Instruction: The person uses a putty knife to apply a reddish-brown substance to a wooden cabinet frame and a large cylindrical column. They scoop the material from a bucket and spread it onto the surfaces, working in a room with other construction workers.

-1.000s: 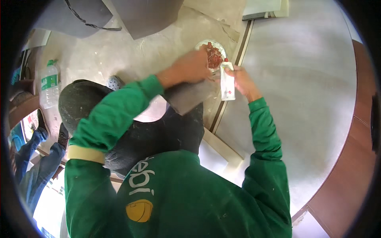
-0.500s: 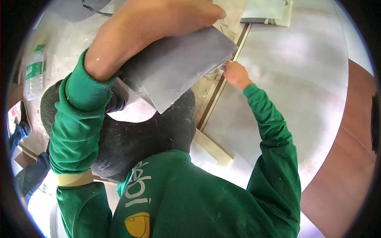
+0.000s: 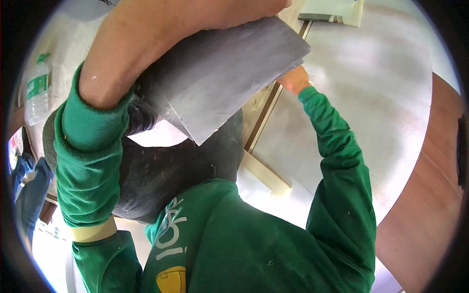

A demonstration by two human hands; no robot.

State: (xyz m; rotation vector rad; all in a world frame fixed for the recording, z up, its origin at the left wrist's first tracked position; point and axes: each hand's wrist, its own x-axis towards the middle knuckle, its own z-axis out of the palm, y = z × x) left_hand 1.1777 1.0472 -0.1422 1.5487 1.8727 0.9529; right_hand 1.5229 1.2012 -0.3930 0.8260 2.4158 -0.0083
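A flat grey rectangular panel [image 3: 229, 78] is tilted over my lap, one corner pointing down toward me. My left hand [image 3: 224, 12] grips its far edge from above; most of those fingers are behind the panel or out of the picture. Close to the panel's right corner is my right hand [image 3: 294, 79], its fingers hidden behind the edge, so whether it holds anything does not show. Dark cloth [image 3: 171, 176] covers my lap beneath the panel. Both arms wear green sleeves, with a pale yellow band [image 3: 94, 230] round the left one.
To the right spreads a large pale tabletop [image 3: 361, 107] with a curved edge, a brown surface [image 3: 415, 210] beyond it. A flat pale item [image 3: 332, 10] lies at the far side. A plastic bottle [image 3: 38, 93] stands at left, above another person's blue-clad leg [image 3: 31, 188].
The panel has shifted slightly right and up with my left hand. My right hand, seen pinching near the panel's corner before, now has its fingers covered by it.
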